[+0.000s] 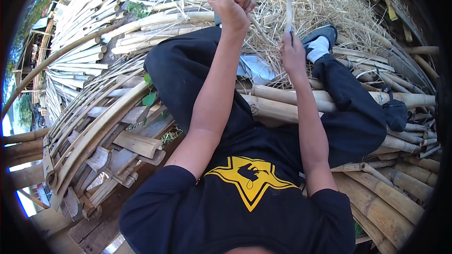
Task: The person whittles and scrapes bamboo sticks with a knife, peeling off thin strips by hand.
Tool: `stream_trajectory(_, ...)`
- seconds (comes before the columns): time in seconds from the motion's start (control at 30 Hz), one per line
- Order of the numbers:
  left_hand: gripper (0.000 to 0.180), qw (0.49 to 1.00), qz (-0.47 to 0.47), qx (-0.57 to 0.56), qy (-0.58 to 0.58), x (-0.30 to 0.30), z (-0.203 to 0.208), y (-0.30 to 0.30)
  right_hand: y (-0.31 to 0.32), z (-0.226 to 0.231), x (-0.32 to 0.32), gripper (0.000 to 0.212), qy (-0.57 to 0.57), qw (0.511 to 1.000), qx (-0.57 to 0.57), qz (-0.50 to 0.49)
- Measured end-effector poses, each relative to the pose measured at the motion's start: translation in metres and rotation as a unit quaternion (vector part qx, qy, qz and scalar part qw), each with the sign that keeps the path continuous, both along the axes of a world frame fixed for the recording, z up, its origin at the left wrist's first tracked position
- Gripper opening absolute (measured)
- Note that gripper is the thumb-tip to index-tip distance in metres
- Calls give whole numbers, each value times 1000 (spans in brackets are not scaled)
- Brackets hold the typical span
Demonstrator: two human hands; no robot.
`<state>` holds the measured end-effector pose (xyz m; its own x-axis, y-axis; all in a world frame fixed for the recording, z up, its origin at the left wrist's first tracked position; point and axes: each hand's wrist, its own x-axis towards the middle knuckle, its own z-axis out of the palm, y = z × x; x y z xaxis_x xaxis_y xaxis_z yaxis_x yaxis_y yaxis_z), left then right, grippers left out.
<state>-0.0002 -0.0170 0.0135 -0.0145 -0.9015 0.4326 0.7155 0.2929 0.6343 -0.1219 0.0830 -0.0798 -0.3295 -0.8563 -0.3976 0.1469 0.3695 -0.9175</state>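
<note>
no readable text, star emblem [250, 194] (yellow), on black shirt [214, 223]

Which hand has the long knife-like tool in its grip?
The right hand: the pale, narrow knife-like tool points away from the body above its curled fingers. The left hand is a fist with no such tool visible.

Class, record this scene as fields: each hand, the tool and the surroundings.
Left hand: closed; contents unclear
Right hand: gripping the knife
Tool: knife, long blade pointing away from the body
Ahead: heaped pale shavings
Left side: split bamboo pieces
Right side: bamboo poles
Clothing: black shirt with yellow star
</note>
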Motion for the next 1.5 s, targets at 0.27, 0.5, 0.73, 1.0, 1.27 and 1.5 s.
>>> stream_trajectory(0.27,37,1000,18,5,3,-7,-1,5,15,-37,18,36,466,873,-123,71)
stream_trajectory(0.5,46,1000,-18,10,-6,-3,-15,-4,-10,5,-5,32,-144,988,31,39)
stream_trajectory(0.73,46,1000,-11,17,-10,0,-11,-4,11,26,17,30,367,896,-251,-11)
stream_trajectory(1.0,45,999,-26,45,18,-4,-20,-7,-24,14,-16,36,2,997,-76,14)
stream_trajectory(1.27,46,998,-32,50,30,-10,-17,-7,14,-74,-7,41,456,860,47,225)
stream_trajectory(1.5,44,998,-25,53,16,-1,-19,-8,-19,34,-24,45,389,917,-89,30)
